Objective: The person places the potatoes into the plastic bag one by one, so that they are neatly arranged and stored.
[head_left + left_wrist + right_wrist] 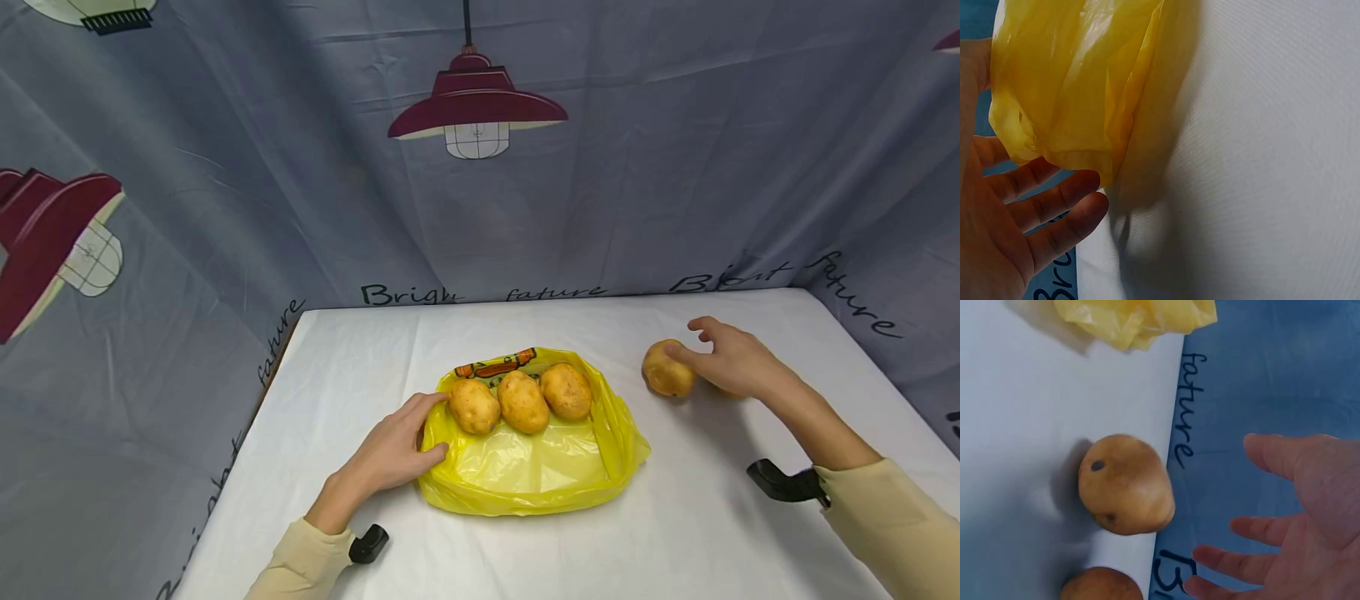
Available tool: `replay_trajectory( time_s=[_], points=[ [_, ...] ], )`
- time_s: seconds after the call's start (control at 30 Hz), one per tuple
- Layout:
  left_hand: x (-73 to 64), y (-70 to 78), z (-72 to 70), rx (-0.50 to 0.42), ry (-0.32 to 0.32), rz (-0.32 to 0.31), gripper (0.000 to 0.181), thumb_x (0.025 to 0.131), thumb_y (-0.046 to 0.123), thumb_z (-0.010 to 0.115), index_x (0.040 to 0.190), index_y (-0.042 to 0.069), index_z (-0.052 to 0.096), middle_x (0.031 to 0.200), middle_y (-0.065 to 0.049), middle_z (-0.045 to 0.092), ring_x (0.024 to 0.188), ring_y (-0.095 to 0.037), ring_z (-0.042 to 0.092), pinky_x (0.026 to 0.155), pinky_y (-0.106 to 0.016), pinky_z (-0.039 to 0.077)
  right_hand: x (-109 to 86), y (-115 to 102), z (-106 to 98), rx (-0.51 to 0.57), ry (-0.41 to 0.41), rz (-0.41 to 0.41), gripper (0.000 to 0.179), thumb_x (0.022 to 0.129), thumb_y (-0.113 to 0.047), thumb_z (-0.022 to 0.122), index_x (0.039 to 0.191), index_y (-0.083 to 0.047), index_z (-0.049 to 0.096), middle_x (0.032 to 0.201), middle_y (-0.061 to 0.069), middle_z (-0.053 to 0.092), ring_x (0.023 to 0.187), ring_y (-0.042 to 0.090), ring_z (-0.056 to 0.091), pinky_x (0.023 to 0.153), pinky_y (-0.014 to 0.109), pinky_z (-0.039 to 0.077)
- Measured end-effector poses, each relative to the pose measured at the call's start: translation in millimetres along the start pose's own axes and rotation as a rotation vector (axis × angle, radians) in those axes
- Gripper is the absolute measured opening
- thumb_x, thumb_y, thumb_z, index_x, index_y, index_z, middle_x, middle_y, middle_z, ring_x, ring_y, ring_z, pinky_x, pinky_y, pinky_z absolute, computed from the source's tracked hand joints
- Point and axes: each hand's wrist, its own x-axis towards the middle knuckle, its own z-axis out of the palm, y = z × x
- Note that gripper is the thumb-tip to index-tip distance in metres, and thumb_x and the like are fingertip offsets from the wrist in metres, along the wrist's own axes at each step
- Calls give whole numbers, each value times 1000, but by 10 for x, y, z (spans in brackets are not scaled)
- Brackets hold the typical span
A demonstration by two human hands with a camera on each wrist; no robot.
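Head view: open yellow bag [528, 468], three potatoes [523, 402] inside.

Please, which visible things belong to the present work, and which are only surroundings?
Seemingly in the work:
yellow bag, touched by the left hand
three potatoes inside it
nearer potato beside the right hand
another potato, partly hidden in the head view

Only surroundings:
white cloth
grey curtain with printed lamps
black wrist devices

Wide head view forward and down, close wrist views, all sharing yellow bag [517, 502]
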Motion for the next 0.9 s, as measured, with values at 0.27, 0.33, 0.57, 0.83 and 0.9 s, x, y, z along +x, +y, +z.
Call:
replay_trajectory(
  time_s=[0.27,0.33,0.57,0.83,0.9],
  points=[
    [0,0,-15,-5,2,5,66,83,34,69,145,16,51,133,3,56,113,-17,58,95,-41,48,-7,142,-15,0,-4,29,83,100,-53,51,141,17,33,132,46,43,117,61,45,91,69,39],
    [-2,-2,-12,-5,3,6,66,83,34,69,145,16,51,134,3,56,114,-17,58,96,-41,48,3,177,-13,0,-7,40,84,100,-53,51,141,17,32,132,46,42,117,61,44,91,69,40],
    [-6,-1,-11,-7,6,6,66,84,33,69,145,15,50,135,2,56,116,-18,58,97,-42,47,29,306,-7,-7,-11,60,85,100,-53,51,140,20,31,131,49,40,116,62,44,90,68,41],
    [-9,-9,-9,5,2,3,66,84,34,68,145,16,50,134,3,56,115,-17,58,96,-41,48,23,478,-26,-13,-12,117,91,98,-59,49,137,21,30,130,49,38,115,63,43,89,70,41],
    [-11,-12,-6,6,2,0,66,84,34,68,145,16,50,134,3,56,114,-17,59,96,-41,48,21,517,-27,-15,-12,133,93,97,-61,48,137,21,29,130,50,37,114,63,43,90,70,41]
  ],
)
